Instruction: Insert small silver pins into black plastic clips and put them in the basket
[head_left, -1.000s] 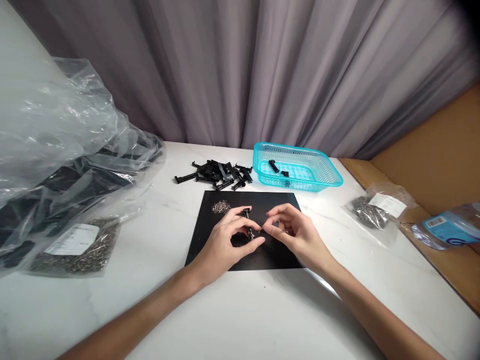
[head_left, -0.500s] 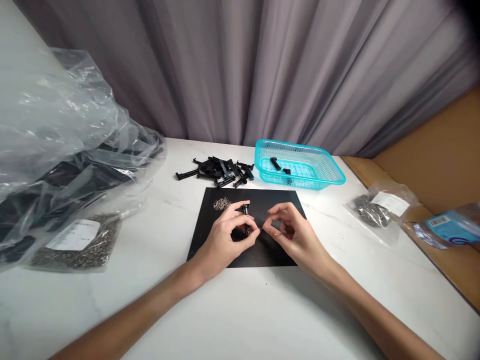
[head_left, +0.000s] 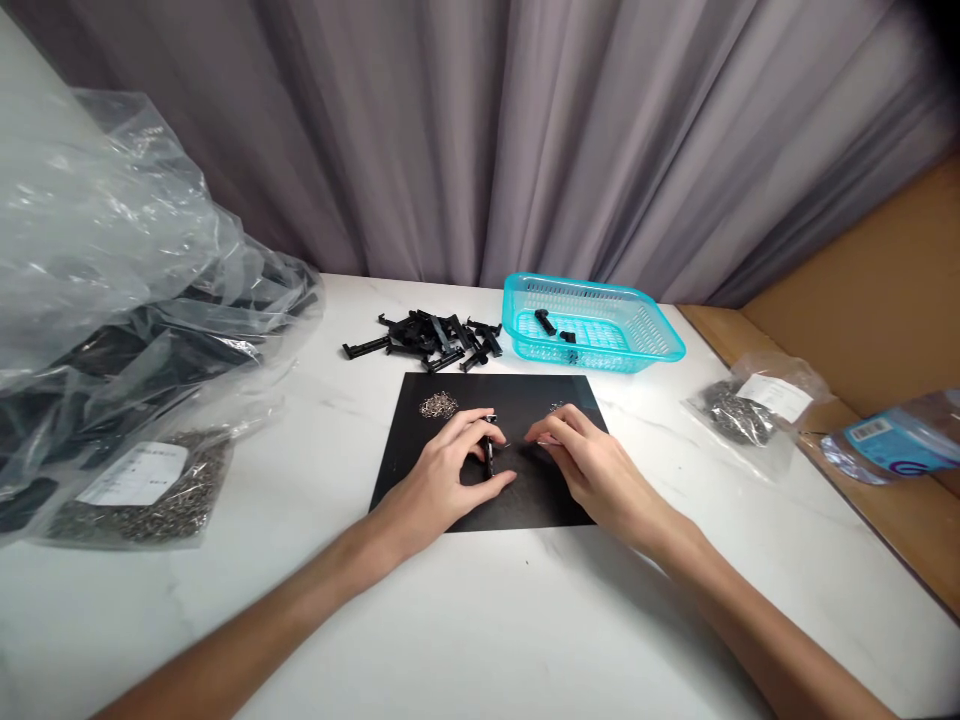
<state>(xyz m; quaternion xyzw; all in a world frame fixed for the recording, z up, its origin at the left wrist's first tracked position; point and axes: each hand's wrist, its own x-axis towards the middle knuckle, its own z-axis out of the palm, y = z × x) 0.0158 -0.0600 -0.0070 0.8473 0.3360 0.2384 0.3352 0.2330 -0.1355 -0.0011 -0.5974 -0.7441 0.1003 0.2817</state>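
My left hand (head_left: 446, 468) is closed around a slim black plastic part (head_left: 490, 458), held lengthwise above the black mat (head_left: 480, 512). Its thumb and forefinger tips are parted beside that part. My right hand (head_left: 592, 460) sits a short gap to the right, fingertips pinched and pointing left. A thin shiny sliver shows under those fingers, too small to name. Small metal pieces (head_left: 439, 405) lie heaped at the mat's upper left. Another little heap of tiny metal bits (head_left: 557, 407) is partly hidden behind my right hand.
Several black plastic parts (head_left: 431, 340) are piled behind the mat. A turquoise basket (head_left: 667, 352) holds a few more. Bags of metal pieces lie left (head_left: 180, 490) and right (head_left: 739, 410). Large clear plastic bags (head_left: 150, 260) cover the far left. A blue-labelled package (head_left: 892, 440) rests by the cardboard (head_left: 862, 280).
My hands have drawn apart slightly. The left thumb and forefinger have spread from their pinch, and the right fingers have turned downward. The view has shifted a little.
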